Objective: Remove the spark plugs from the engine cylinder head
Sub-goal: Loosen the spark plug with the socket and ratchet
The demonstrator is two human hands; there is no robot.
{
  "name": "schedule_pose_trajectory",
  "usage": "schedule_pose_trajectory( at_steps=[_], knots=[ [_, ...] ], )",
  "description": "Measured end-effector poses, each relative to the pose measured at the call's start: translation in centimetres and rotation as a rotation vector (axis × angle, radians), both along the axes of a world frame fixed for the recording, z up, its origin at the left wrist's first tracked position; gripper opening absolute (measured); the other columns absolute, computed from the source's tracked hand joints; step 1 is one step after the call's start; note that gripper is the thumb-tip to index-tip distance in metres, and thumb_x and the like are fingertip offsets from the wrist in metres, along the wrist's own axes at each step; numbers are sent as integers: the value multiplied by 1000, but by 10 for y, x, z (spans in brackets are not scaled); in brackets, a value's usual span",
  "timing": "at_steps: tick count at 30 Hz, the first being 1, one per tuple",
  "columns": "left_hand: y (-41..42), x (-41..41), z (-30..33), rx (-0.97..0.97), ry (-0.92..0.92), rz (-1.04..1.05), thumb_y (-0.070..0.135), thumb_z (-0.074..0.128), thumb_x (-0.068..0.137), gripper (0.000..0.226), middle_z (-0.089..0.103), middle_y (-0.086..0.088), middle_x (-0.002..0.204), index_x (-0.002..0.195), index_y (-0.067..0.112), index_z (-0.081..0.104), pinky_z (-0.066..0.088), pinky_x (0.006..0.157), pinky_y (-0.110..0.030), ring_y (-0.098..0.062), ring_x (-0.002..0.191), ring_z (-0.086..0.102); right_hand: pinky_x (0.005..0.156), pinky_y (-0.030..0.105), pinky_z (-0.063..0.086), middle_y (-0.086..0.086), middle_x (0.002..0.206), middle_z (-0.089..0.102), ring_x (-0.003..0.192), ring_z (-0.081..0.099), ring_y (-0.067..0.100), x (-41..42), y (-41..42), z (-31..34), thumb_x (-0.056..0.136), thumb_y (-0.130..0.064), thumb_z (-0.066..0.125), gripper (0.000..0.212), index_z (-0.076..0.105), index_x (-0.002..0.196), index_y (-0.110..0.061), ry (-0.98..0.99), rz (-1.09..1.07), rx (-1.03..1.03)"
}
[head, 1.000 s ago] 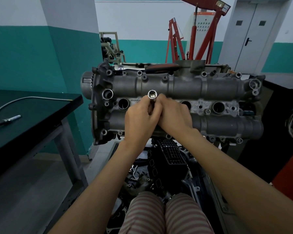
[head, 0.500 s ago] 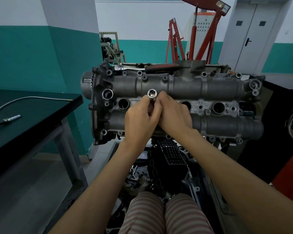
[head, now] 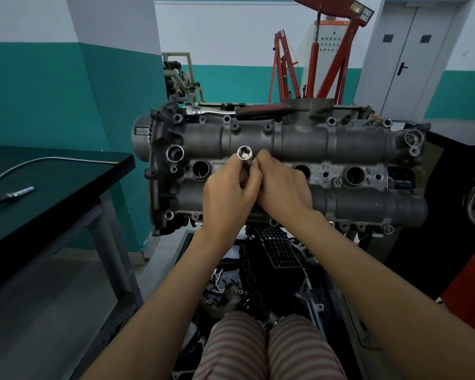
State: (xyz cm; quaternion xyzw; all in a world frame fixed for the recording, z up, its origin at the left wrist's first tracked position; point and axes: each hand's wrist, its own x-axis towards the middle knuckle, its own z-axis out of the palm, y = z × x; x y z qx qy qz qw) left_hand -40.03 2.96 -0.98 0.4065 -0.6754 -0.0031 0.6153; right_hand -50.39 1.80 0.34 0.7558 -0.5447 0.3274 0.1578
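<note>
Standing out of the cylinder head (head: 299,149) at frame centre, a spark plug socket (head: 244,154) is gripped by both hands: left hand (head: 225,196) curled around its shaft, right hand (head: 283,187) pressed alongside, fingers wrapped there too. Ratchet (head: 258,109) lies along the head's far edge; a marker (head: 13,195) rests on the dark counter (head: 66,182) at left.

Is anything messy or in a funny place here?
A little. A ratchet wrench with a red and black handle lies loose along the far edge of the engine cylinder head, where it might slide off. A spark plug lies loose on the dark table beside a bent metal tube. Nothing looks spilled or broken.
</note>
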Motion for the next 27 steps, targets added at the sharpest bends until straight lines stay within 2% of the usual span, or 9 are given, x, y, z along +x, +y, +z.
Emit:
schedule_pose_trajectory(
  at_steps=[3,5,7,9,12,15,18,22,27],
  knots=[
    [0,-1,3,-19,-12,7,23,60,91,50,27,12,43,57,32,24,24,44,-18,-11,39,28,55,30,26,8,80,64,72,60,29,0,3,0,91,-31,40,25,54,89,-11,55,-21,-39],
    [0,0,3,-33,-21,12,24,61,91,51,26,13,43,57,33,23,24,45,-16,-8,39,29,55,30,25,9,79,63,71,59,30,0,3,1,91,-29,40,26,57,84,-9,48,-20,-34],
    [0,1,1,-26,-16,9,25,60,91,43,29,11,45,57,28,33,28,45,-16,-9,42,34,56,30,26,8,81,64,73,59,29,-1,3,1,91,-27,41,22,56,85,-12,52,-19,-20],
    [0,1,-1,8,6,-22,29,57,91,32,41,4,49,66,11,47,32,46,-20,-14,47,41,57,30,27,4,86,63,76,59,26,-1,1,0,92,-27,40,18,52,90,-14,53,-13,-4],
    [0,1,-3,11,8,-40,25,53,90,27,49,-4,54,75,3,50,36,47,-24,-17,49,46,58,31,27,3,96,59,80,59,27,1,-1,-1,94,-31,38,17,41,93,-15,21,-10,16],
    [-1,1,-2,3,14,-26,20,57,91,33,39,4,46,63,10,44,30,44,-18,-15,45,39,56,32,25,5,95,60,80,60,30,1,-1,-1,94,-34,38,17,33,90,-18,-12,-2,6],
    [-4,0,0,-4,23,-38,21,60,91,45,37,5,42,54,20,36,28,44,-21,-9,40,30,55,30,24,6,86,64,76,61,27,0,1,-1,92,-36,40,24,48,93,-14,38,-30,-31],
    [-1,0,2,-52,10,-35,23,61,90,51,27,14,42,56,34,25,24,44,-12,-7,40,34,54,29,25,7,80,64,72,60,28,0,3,0,92,-29,40,24,56,84,-13,52,-32,-35],
    [0,2,-4,11,22,-51,28,54,89,30,41,3,50,72,4,49,33,45,-20,-18,52,45,55,30,25,3,90,63,77,61,26,2,-2,-3,94,-27,38,12,43,91,-16,67,-54,-4]
  ],
)
